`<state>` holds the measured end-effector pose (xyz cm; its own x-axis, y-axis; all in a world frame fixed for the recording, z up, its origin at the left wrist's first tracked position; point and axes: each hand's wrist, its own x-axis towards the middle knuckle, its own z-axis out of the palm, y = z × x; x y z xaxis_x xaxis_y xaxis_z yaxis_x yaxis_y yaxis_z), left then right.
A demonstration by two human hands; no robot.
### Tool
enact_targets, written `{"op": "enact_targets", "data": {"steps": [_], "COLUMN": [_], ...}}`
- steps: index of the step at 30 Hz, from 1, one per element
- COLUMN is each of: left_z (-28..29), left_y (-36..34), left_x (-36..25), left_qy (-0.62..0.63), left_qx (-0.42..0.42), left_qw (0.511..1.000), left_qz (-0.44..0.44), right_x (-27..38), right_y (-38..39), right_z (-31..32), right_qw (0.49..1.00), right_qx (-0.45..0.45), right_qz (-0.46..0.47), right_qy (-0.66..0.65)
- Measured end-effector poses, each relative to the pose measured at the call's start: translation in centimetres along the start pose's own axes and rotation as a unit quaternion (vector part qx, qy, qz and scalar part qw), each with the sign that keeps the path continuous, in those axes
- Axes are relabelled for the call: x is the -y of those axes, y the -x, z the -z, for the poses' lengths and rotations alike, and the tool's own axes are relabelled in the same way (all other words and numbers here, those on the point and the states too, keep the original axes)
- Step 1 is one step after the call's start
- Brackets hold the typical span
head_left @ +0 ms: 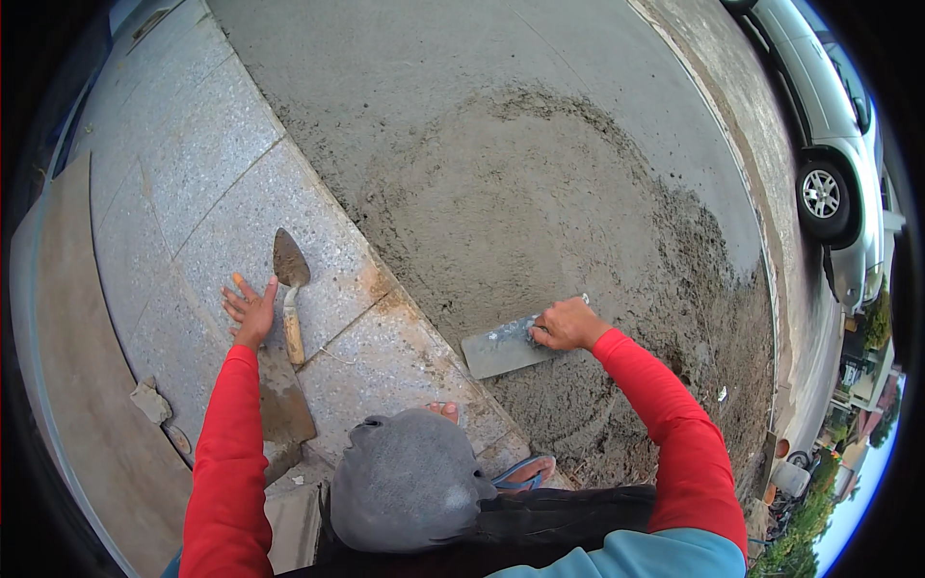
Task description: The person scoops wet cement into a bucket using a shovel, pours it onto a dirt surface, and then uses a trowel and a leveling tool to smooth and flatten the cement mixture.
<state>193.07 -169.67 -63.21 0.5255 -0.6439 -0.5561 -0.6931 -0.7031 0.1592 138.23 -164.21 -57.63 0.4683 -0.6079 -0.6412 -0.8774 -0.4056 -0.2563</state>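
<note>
My right hand (568, 324) is closed around the handle of a rectangular finishing trowel (503, 351). Its flat grey blade lies on the wet concrete (482, 222), close to the edge of the speckled tiles. My left hand (252, 313), fingers spread, is over the tiles and holds nothing. Just right of its fingertips lies a pointing trowel (291, 260) with a mortar-smeared, leaf-shaped blade and a wooden handle. Whether my left palm presses on the tile cannot be made out. A flat brown-grey board (285, 409) lies below my left wrist.
Speckled tiles (217, 159) run along the concrete's left side. Rougher, lumpy concrete (694, 250) curves round the smoother patch. Broken chunks (151, 401) lie at the left. My grey-covered knee (409, 482) and sandalled foot (525, 474) are at the bottom. A silver car (829, 125) stands beyond the right edge.
</note>
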Motion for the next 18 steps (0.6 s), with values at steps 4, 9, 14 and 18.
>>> {"op": "enact_targets", "data": {"steps": [4,9,14,18], "left_z": [0.2,0.3,-0.4,-0.8], "left_y": [0.5,0.9,-0.1,-0.2], "left_x": [-0.3,-0.5,0.0,0.4], "left_qy": [-0.013,-0.006,-0.002,0.011], "left_qx": [0.01,0.021,0.03,0.017], "left_qw": [1.0,1.0,1.0,1.0], "left_qz": [0.001,-0.004,-0.008,-0.016], "right_x": [-0.7,0.8,4.6,5.7], "right_y": [6.7,-0.7,-18.5,-24.6], "right_z": [-3.6,5.0,16.7,18.5], "right_qw": [0.999,0.993,0.987,0.994], "right_qx": [0.013,-0.107,-0.157,-0.097], "right_qz": [0.016,0.046,0.026,0.056], "right_qy": [0.026,-0.022,0.015,-0.008]}}
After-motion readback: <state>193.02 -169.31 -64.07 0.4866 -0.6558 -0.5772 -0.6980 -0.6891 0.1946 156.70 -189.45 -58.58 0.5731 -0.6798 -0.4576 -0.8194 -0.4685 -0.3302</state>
